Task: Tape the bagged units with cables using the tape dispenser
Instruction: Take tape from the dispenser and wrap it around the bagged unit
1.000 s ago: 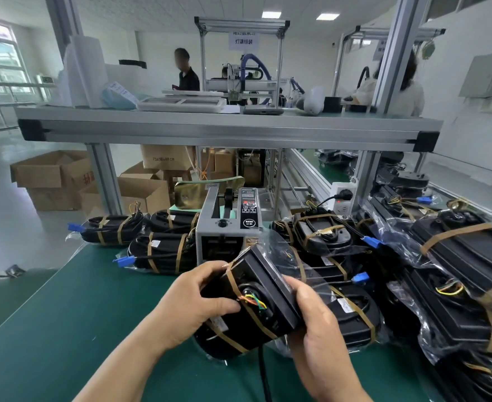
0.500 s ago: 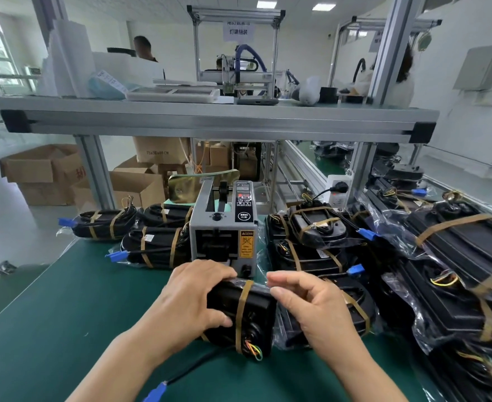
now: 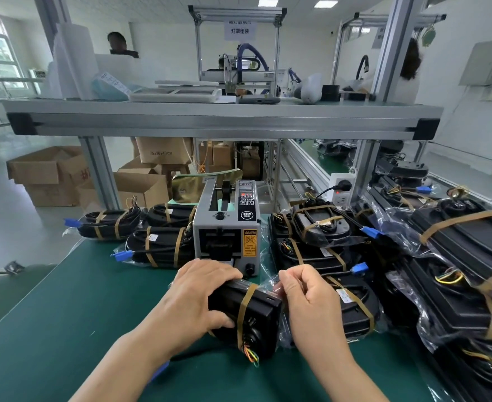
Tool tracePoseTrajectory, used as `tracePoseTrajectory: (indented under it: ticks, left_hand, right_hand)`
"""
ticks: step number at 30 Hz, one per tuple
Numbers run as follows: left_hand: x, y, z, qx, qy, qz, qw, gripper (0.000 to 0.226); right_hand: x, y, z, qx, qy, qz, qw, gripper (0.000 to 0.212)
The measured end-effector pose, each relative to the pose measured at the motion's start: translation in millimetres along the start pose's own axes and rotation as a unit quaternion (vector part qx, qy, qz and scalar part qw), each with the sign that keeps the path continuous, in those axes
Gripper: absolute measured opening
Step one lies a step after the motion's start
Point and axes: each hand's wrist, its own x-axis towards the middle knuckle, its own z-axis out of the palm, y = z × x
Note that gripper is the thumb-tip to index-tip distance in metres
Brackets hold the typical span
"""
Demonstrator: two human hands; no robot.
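Head view: black bagged unit lowered onto green bench.
Left hand: grips it.
Right hand: pinches bag flap, likely for taping.

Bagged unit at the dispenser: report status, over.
Left hand grips bagged unit on the mat. Right hand pinches its loose bag end. One tape band on. Tape dispenser just behind, nothing between.

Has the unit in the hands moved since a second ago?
Yes: the bagged unit dropped from across the tape dispenser front down to the green mat.
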Motion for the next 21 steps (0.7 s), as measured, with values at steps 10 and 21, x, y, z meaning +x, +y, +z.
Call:
tracePoseTrajectory:
  ticks: [10,21]
  left_hand:
    - [22,-2,-32,-0.313,0.126,-0.286,0.897,0.033]
    - [84,-27,10,-0.522,0.169,-0.514,0.659,0.015]
  right_hand:
    - [-10,1,-9,0.016,-0.007,-0.008,1.0,0.024]
    - [-18,3,-16,0.001,0.021,-0.012,1.0,0.025]
